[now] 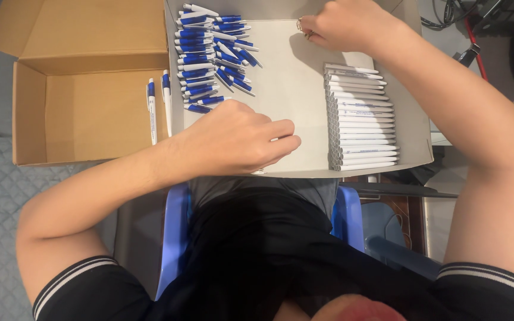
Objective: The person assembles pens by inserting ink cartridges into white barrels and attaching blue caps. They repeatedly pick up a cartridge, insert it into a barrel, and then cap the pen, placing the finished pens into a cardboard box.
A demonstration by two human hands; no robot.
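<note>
Pinching a white pen point(278, 139), the left hand point(239, 139) is curled shut mid-tray point(295, 95); something small is gripped by the right hand point(343, 25); pens are best laid parallel

two hands point(236, 139), one cardboard box point(84, 113), two pens point(158, 101) inside it

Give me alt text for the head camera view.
A seated person's left hand rests curled on a white tray while the right hand reaches its far edge. The tray holds blue-and-white pens and stacked white boxes; beside it, an open cardboard box.
</note>
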